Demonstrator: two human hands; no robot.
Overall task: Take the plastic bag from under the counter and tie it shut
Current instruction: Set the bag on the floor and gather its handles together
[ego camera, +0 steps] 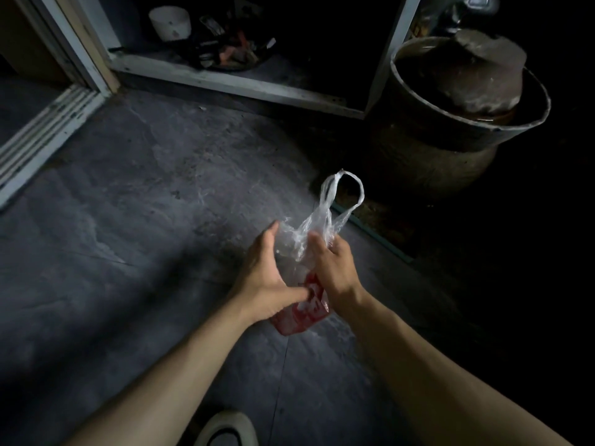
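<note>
A thin clear plastic bag (325,220) with red contents at its bottom hangs between my hands above the grey floor. Its two handle loops stick up and away from me. My right hand (333,267) grips the bag's upper part just below the handles. My left hand (269,273) cups the bag's left side, thumb pressing the red lower part. The open space under the counter (289,43) lies ahead, dark inside.
Under the counter stand a white cup (170,22) and a dark bowl of clutter (231,48). A large metal tub (467,98) sits on a round jar at the right. A sliding-door track (42,136) runs at the left. My shoe (227,428) shows below.
</note>
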